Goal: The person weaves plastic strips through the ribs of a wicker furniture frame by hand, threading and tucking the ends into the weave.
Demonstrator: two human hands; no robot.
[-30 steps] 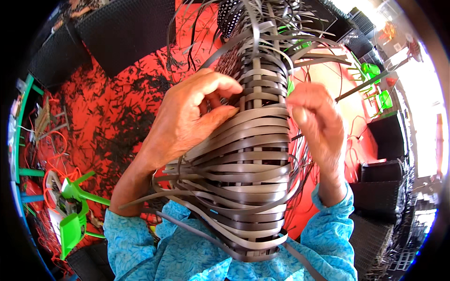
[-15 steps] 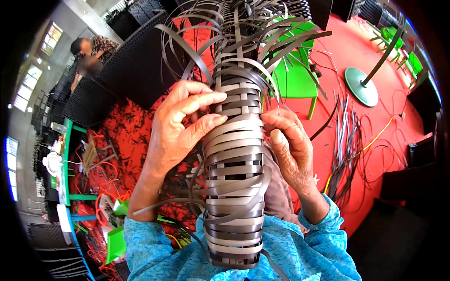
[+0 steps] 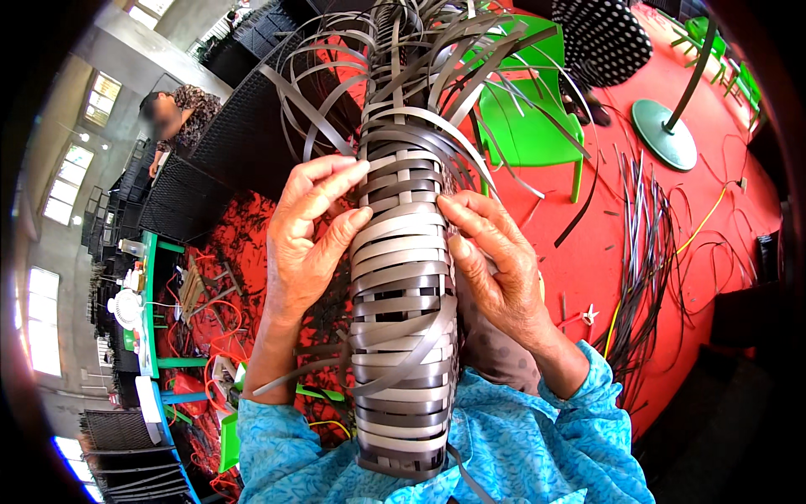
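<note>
A long woven piece of flat grey and black plastic strips (image 3: 401,277) runs up the middle, from my lap to the far side. Loose strip ends (image 3: 470,63) fan out around its far part. At its left edge, my left hand (image 3: 306,239) has thumb and fingers apart, the tips close to the strips. Along the right edge, my right hand (image 3: 499,260) rests its fingertips on the weave, its thumb apart from the fingers. One grey strip (image 3: 424,353) crosses slantwise over the near part and sticks out to the left.
A green plastic chair (image 3: 529,126) stands beyond on the red floor (image 3: 579,235). To the right lie a bundle of loose strips (image 3: 642,260) and a round green stand base (image 3: 663,134). A person (image 3: 180,118) leans over dark woven panels at left. Polka-dot cloth (image 3: 600,38) shows behind the chair.
My left fingers have drawn back from over the weave to its left edge. My right fingertips remain at the right edge. Polka-dot cloth and a shoe have come into view behind the chair.
</note>
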